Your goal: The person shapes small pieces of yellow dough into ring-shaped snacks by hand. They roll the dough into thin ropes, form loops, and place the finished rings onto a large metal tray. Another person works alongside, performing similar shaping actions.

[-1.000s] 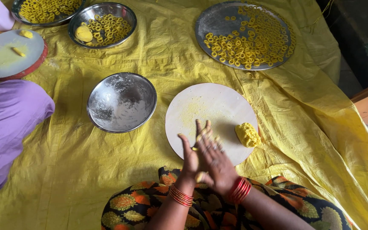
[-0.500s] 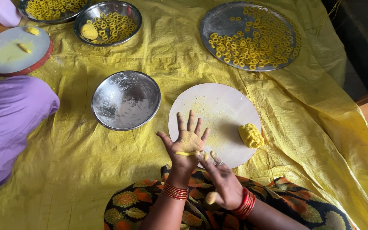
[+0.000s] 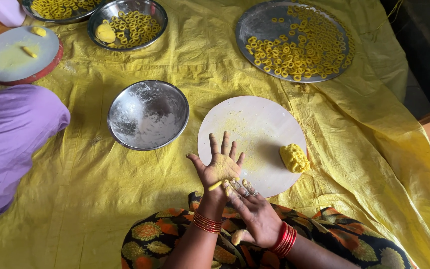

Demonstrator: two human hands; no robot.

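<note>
1. Rolling: left hand (image 3: pixel 220 167) flat, palm up, fingers spread; right hand (image 3: pixel 255 214) fingertips press a thin yellow dough strip (image 3: pixel 216 185) against its heel.
2. Right palm seemingly cups another dough bit, partly hidden.
3. Dough lump (image 3: pixel 294 158) lies right of hands on round white board (image 3: pixel 255 124).
4. Floured steel bowl (image 3: pixel 148 114) sits left.

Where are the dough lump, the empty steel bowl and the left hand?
dough lump (image 3: pixel 294 158), head view, middle of the lump.
steel bowl (image 3: pixel 148 115), head view, floury inside bottom.
left hand (image 3: pixel 220 168), head view, open palm.
</note>
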